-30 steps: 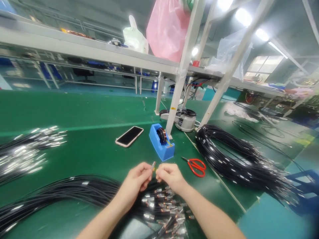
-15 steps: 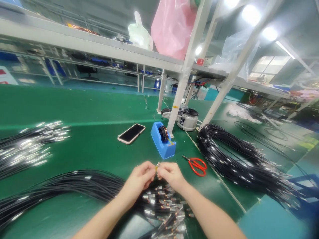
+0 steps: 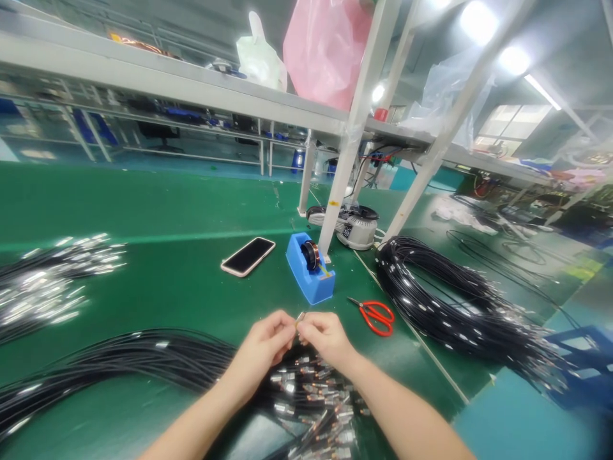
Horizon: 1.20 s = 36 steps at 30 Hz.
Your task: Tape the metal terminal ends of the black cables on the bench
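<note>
pinching a small metal cable end between them, the left hand and right hand meet fingertip to fingertip, both closed on it, above the bundle of black cables at the table's near edge. just beyond sit a blue tape dispenser, red scissors and a phone.
</note>
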### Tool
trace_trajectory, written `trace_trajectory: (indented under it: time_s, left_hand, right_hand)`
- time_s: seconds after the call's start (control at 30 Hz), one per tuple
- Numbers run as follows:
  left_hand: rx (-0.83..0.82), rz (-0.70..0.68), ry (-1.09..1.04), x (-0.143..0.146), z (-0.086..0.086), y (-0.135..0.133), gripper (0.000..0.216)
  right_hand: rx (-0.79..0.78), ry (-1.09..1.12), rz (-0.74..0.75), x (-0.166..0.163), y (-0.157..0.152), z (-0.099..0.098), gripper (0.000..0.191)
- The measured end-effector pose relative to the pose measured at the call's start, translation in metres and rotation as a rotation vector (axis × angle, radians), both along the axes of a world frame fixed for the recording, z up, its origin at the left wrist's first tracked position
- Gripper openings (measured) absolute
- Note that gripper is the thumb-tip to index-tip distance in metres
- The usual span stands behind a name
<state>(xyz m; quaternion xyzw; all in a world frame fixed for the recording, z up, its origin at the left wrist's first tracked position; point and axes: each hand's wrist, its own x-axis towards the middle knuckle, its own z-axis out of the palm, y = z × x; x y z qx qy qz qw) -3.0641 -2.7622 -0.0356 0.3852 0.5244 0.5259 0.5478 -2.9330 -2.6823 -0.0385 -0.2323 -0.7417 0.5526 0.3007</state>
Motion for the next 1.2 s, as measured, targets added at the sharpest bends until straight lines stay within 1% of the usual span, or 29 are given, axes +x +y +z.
trace_trajectory:
  time_s: [0.13, 0.23, 0.3, 0.43, 0.5, 0.57, 0.6, 0.63, 0.73, 0.8, 0.83, 0.9, 1.0, 1.1, 1.2]
  left_hand:
    - [0.038, -0.011, 0.073, -0.002, -0.004, -0.001, 0.042]
    - [0.066, 0.023, 0.155, -0.001, -0.006, -0.002, 0.043]
    - [0.097, 0.084, 0.198, 0.002, -0.007, -0.004, 0.045]
    - [0.174, 0.255, 0.3, 0.005, -0.008, -0.008, 0.043]
    - [0.195, 0.341, 0.308, 0.004, -0.007, -0.01, 0.041]
    - [0.199, 0.394, 0.265, 0.002, -0.006, -0.011, 0.04]
    - [0.194, 0.389, 0.244, 0.001, -0.005, -0.012, 0.039]
    - [0.187, 0.355, 0.237, 0.0, -0.005, -0.012, 0.04]
    - [0.175, 0.225, 0.297, 0.001, -0.006, -0.011, 0.043]
    - [0.18, 0.196, 0.353, 0.003, -0.007, -0.01, 0.044]
    - [0.181, 0.19, 0.367, 0.004, -0.007, -0.01, 0.044]
    - [0.181, 0.164, 0.364, 0.006, -0.008, -0.009, 0.04]
    - [0.209, 0.16, 0.301, 0.007, -0.009, -0.008, 0.031]
    - [0.247, 0.19, 0.359, 0.006, -0.011, -0.007, 0.026]
    - [0.248, 0.207, 0.407, 0.004, -0.012, -0.007, 0.027]
  right_hand:
    - [0.025, 0.016, 0.011, 0.001, 0.001, 0.0, 0.031]
    - [0.054, 0.013, 0.015, 0.002, -0.002, 0.003, 0.031]
    - [0.069, -0.012, 0.007, 0.001, -0.004, 0.004, 0.031]
    - [0.104, -0.072, -0.017, 0.0, -0.004, 0.003, 0.031]
    - [0.077, -0.13, -0.091, 0.0, 0.001, 0.001, 0.03]
    - [-0.011, -0.193, -0.187, 0.002, 0.008, 0.0, 0.027]
    - [-0.061, -0.187, -0.218, 0.004, 0.01, 0.0, 0.026]
    - [-0.105, -0.148, -0.216, 0.005, 0.011, 0.002, 0.025]
    - [-0.167, 0.059, -0.044, 0.006, 0.006, 0.01, 0.028]
    - [-0.148, 0.129, 0.045, 0.005, -0.001, 0.014, 0.027]
    - [-0.119, 0.135, 0.052, 0.004, -0.004, 0.015, 0.023]
    - [-0.055, 0.144, -0.001, 0.003, -0.007, 0.015, 0.013]
    - [-0.007, 0.164, -0.091, 0.005, -0.005, 0.015, 0.008]
    - [-0.018, 0.18, -0.08, 0.006, -0.002, 0.014, 0.008]
    - [-0.074, 0.181, 0.003, 0.006, -0.001, 0.011, 0.026]
